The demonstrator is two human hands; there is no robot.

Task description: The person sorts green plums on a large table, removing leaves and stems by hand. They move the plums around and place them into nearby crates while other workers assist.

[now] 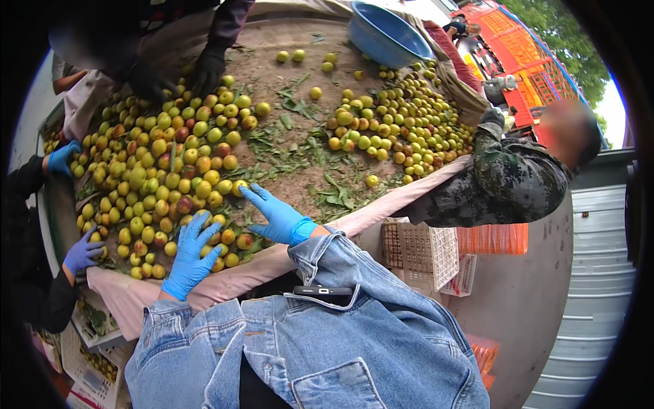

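A broad heap of small round green, yellow and reddish fruit (153, 167), plum-like in look, spreads over the cloth-lined table. My left hand (192, 255), in a blue glove, rests on the near edge of the heap with its fingers spread. In a matching glove, my right hand (276, 215) reaches in from the right, fingers stretched out and touching fruit at the heap's right side. Neither hand grips a fruit. Loose green leaves (286, 146) lie among and beyond the fruit.
A second pile of fruit (402, 119) lies farther right, near a blue basin (388, 34). Co-workers' gloved hands work at the far side (208, 68) and left edge (82, 252). A person in camouflage (511, 177) stands at right. Plastic crates (422, 252) are stacked below.
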